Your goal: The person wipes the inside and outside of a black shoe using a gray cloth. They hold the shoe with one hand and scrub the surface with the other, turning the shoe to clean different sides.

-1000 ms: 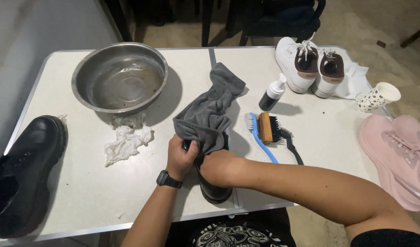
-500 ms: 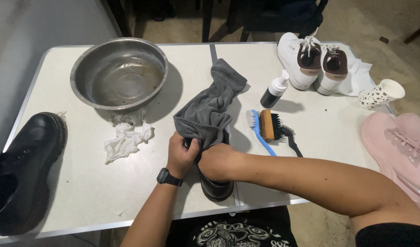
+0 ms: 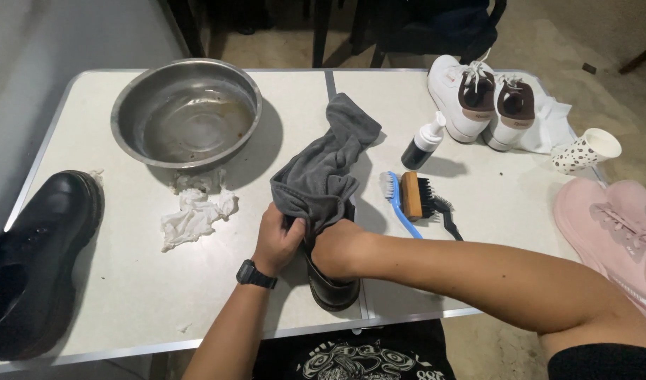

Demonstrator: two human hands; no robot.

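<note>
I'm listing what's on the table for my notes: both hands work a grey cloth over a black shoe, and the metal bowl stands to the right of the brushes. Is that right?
Not quite. The head view shows the metal bowl to the left of the brushes, at the table's far left. The rest holds: left hand and right hand work the grey cloth over the black shoe.

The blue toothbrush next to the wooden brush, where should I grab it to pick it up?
Probably by the long blue handle of the blue toothbrush, from its near end. The bristle head points away toward the small bottle, and the wooden brush lies close along its right side, so come from the left, the side of the grey cloth.
</note>
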